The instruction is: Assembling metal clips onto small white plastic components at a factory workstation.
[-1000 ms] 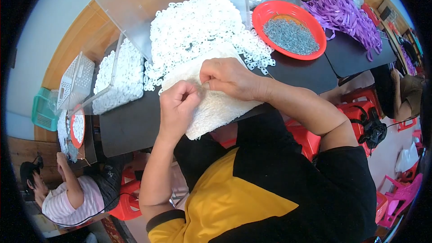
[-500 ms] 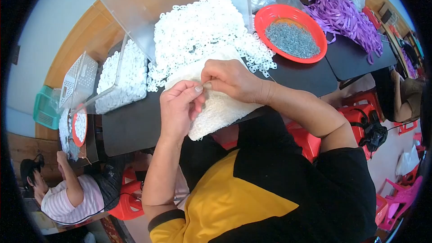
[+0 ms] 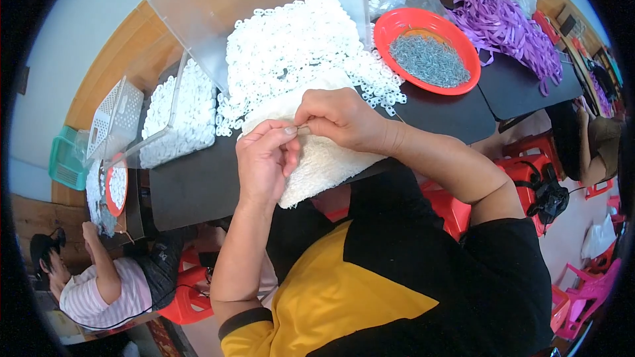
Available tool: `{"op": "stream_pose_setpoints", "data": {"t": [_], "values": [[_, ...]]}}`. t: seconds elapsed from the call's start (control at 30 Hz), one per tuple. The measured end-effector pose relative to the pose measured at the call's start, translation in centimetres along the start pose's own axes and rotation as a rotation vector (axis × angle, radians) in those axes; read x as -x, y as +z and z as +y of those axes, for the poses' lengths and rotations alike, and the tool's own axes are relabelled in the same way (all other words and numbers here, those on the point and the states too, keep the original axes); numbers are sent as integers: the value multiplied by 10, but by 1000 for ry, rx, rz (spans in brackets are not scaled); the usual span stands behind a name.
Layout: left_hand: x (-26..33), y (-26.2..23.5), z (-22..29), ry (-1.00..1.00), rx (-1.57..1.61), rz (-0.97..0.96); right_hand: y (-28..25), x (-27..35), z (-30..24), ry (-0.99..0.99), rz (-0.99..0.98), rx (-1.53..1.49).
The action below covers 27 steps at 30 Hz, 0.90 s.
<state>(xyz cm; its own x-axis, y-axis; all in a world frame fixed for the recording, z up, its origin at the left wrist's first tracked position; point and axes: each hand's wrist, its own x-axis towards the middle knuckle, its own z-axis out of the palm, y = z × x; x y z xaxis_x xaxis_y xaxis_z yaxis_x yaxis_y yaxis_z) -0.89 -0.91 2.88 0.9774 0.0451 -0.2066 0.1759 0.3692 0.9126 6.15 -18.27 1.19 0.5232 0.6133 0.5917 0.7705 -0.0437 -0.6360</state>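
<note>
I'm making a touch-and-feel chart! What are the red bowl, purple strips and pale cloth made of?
The red bowl looks like smooth plastic: it's evenly coloured with a slight shine. The purple strips are probably satiny fabric ribbon: they're shiny and tangled, though plastic is possible. The pale cloth seems like soft towelling, because its surface looks nubbly.

The left hand, tightly curled a second ago, is now looser, its thumb pointing toward two o'clock.

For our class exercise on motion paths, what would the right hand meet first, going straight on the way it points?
Most likely the left hand, just ahead, though depth leaves any gap unclear.
</note>
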Motion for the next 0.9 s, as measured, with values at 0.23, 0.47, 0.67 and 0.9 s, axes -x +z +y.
{"op": "stream_pose_setpoints", "data": {"t": [0.23,0.47,0.67,0.9], "values": [[36,14,9,366,-78,-159,-7,-2,10,121,53,55],[116,19,82,785,-139,-1559,2,-4,14,72,-75,384],[82,38,48,596,-415,-1180,-11,-2,13,117,2,387],[19,-7,-19,624,-862,-167,-5,-2,26,137,-47,464]]}}
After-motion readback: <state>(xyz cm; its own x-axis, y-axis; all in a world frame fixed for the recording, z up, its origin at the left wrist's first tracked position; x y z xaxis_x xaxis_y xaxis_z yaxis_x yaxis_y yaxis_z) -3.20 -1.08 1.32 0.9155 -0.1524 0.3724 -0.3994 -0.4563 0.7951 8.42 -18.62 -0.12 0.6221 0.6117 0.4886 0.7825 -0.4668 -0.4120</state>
